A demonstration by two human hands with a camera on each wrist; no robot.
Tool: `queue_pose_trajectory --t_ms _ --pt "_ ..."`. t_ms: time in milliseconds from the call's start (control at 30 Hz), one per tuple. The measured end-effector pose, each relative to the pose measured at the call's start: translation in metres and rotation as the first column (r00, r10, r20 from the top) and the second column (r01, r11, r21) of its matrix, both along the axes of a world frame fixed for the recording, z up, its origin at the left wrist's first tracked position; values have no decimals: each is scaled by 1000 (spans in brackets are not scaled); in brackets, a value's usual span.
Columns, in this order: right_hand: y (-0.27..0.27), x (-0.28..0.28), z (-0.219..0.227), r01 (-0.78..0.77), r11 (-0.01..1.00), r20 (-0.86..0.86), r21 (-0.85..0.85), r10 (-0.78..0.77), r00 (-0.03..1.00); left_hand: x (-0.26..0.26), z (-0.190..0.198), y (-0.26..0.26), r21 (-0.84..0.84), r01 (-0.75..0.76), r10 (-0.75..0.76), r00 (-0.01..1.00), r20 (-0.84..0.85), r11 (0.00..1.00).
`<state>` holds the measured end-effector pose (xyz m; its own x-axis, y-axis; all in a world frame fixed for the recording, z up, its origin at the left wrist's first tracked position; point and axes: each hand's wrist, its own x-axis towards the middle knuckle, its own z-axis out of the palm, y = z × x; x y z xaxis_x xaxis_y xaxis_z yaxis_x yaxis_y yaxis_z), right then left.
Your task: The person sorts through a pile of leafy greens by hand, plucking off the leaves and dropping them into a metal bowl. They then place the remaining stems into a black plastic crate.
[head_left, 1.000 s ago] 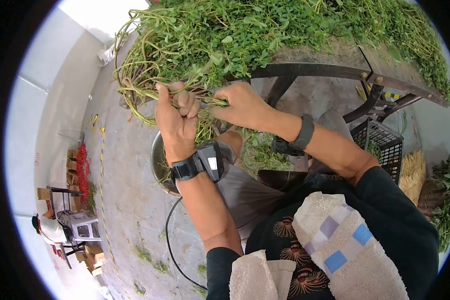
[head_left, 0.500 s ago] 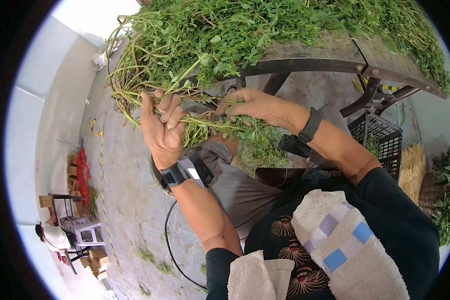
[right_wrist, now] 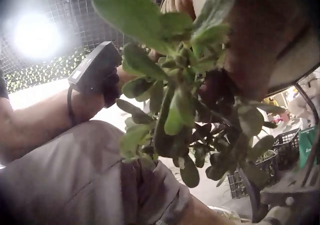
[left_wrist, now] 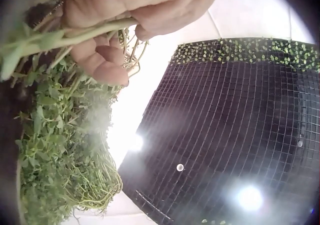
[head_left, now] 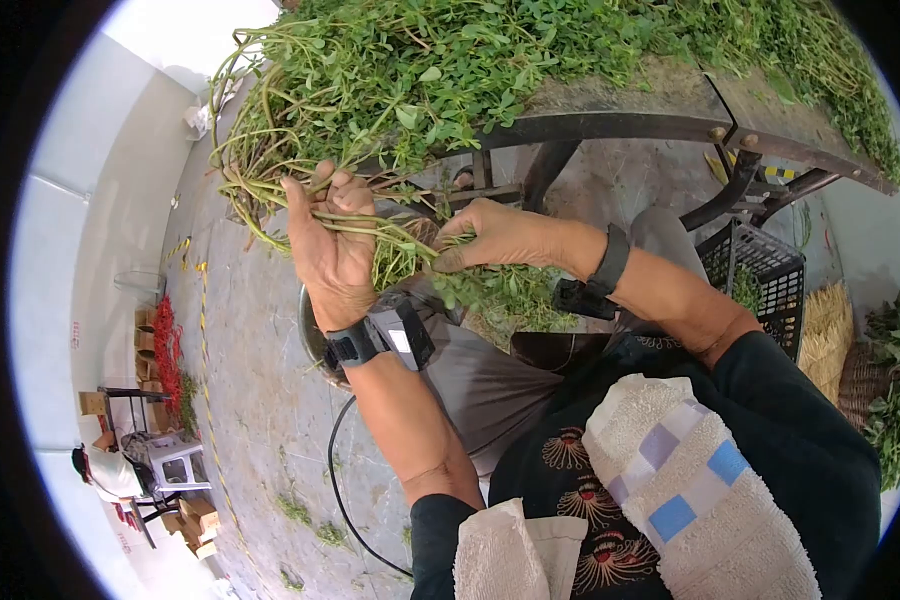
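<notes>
A bunch of purslane stems (head_left: pixel 395 235) stretches between the two hands, below the front edge of a leafy heap. My left hand (head_left: pixel 332 245), palm up with fingers partly curled, holds the stem end. In the left wrist view a thick stem (left_wrist: pixel 95 30) runs across that hand's fingers. My right hand (head_left: pixel 505 235) grips the bunch farther along, thumb against the fingers. Fleshy green leaves (right_wrist: pixel 175 109) hang below it in the right wrist view and cover part of the fingers. The large purslane heap (head_left: pixel 450 80) lies just beyond both hands.
The heap rests on a wooden table (head_left: pixel 620 98) with a dark metal frame. Under the hands stands a metal basin (head_left: pixel 310 325), partly behind the left wrist. A black crate (head_left: pixel 775 290) is at the right. A black hose (head_left: pixel 338 480) crosses the floor; another person (head_left: pixel 110 475) sits far left.
The right hand has drawn back from the left hand along the bunch, then come slightly nearer again. The left fingers have loosened somewhat, and the stems now show across the palm.
</notes>
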<state>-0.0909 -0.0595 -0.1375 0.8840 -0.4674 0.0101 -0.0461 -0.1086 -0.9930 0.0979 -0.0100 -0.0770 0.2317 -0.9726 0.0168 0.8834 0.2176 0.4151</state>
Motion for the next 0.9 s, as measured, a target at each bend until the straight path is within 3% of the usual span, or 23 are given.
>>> queue_pose_trajectory --t_ms 33,200,467,633,700,767,833,900 --pt "0 -1 4 19 997 -76 73 -13 997 1 0 0 -3 -3 3 1000 0 1000" --pt "-1 -8 7 94 975 -8 204 -94 996 -4 1 1 122 -158 130 970 205 980" --pt "-1 -6 8 172 955 13 241 -180 984 -12 2 0 78 -94 70 963 261 993" --pt "-5 3 4 348 936 -88 51 -343 935 -18 4 -1 50 -87 75 974 213 995" --pt "-8 18 -10 403 914 -48 57 -400 915 -22 0 -3 56 -48 43 995 88 997" --pt "-14 31 -21 454 888 -8 67 -455 890 -23 -6 -5 64 -33 27 996 85 997" --pt "-24 39 -26 475 827 -110 -301 -525 844 -22 -9 -5 73 -18 12 996 83 997" --pt "-27 44 -45 446 869 -42 -212 -465 885 -25 -3 -1 34 18 -20 998 60 999"
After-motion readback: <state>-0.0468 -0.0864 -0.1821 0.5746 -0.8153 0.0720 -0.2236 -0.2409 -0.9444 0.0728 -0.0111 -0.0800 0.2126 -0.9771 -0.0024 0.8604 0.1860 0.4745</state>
